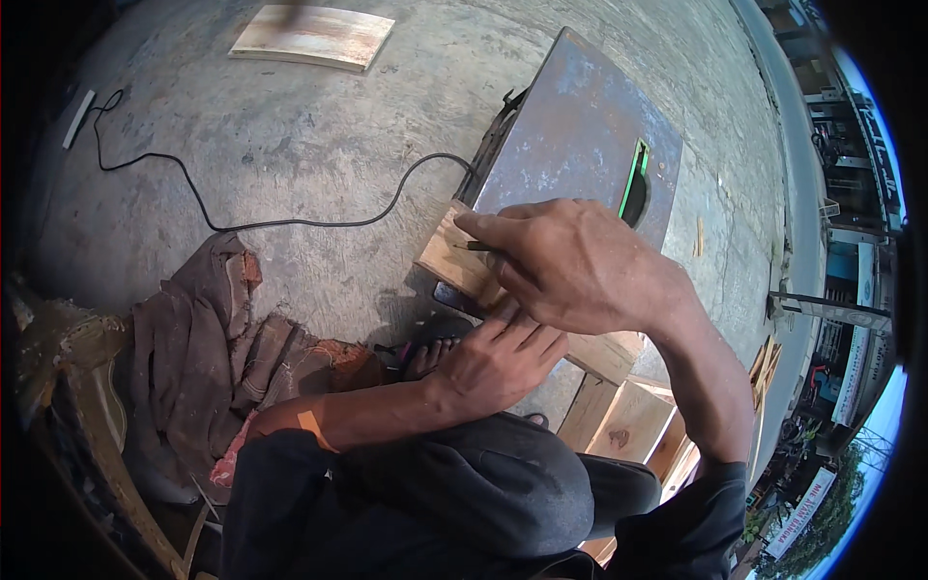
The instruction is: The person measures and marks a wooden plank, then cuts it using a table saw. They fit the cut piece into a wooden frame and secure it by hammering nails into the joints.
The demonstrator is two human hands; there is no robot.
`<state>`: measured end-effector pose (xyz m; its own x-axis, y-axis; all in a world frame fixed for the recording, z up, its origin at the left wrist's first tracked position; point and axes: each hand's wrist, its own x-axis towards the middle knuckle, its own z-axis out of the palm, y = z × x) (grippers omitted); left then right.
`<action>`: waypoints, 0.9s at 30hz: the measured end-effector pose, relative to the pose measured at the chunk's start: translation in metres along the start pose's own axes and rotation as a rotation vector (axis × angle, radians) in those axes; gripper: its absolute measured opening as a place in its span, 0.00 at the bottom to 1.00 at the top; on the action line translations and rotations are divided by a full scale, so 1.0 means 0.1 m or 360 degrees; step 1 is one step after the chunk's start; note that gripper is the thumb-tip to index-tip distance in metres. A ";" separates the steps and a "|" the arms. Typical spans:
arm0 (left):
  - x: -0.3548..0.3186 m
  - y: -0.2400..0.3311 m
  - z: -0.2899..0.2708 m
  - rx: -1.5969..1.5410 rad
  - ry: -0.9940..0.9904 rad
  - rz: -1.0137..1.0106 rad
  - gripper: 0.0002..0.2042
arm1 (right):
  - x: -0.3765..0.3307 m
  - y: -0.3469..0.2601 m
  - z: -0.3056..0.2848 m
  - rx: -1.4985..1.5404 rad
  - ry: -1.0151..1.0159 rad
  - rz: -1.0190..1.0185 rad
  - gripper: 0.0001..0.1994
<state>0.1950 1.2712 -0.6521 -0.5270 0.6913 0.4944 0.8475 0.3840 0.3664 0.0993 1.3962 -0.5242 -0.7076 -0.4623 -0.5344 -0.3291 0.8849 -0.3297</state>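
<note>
A wooden board [450,259] lies slantwise under my hands, its far left end showing past my fingers. My left hand [498,365] is closed on the board's near edge, with its fingertips partly hidden beneath my other hand. Above the board my right hand [590,266] pinches a thin dark pencil [473,246], whose tip points left over the board's end. Just beyond stands a table saw [556,126] with a worn metal top and a green-edged slot [636,179]; the board overlaps its near corner.
A black cable [290,224] runs from the saw across the concrete to a white power strip [78,120]. Another board [314,35] lies at the far left. Brown cloth [193,338] is heaped at my left. Wooden pieces [633,420] are stacked at my right, beside my knee.
</note>
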 end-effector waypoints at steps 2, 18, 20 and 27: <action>0.00 -0.01 0.01 0.0017 0.0033 0.0001 0.14 | 0.07 0.01 0.02 0.0064 0.0005 -0.0160 0.23; -0.01 0.00 0.03 0.0036 -0.0001 0.0007 0.18 | 0.27 0.27 0.28 0.0556 0.0042 -0.0378 0.07; -0.01 0.01 0.01 -0.0006 -0.0050 -0.0005 0.18 | 0.28 0.22 0.28 0.0350 0.0131 -0.0321 0.06; 0.02 -0.03 0.01 0.0051 -0.0021 0.0025 0.17 | 0.32 0.24 0.27 0.0156 0.0293 -0.0210 0.07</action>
<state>0.1917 1.2717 -0.6528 -0.5129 0.7053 0.4894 0.8574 0.3923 0.3332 0.0852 1.4016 -0.5700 -0.7676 -0.5472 -0.3337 -0.3704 0.8037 -0.4657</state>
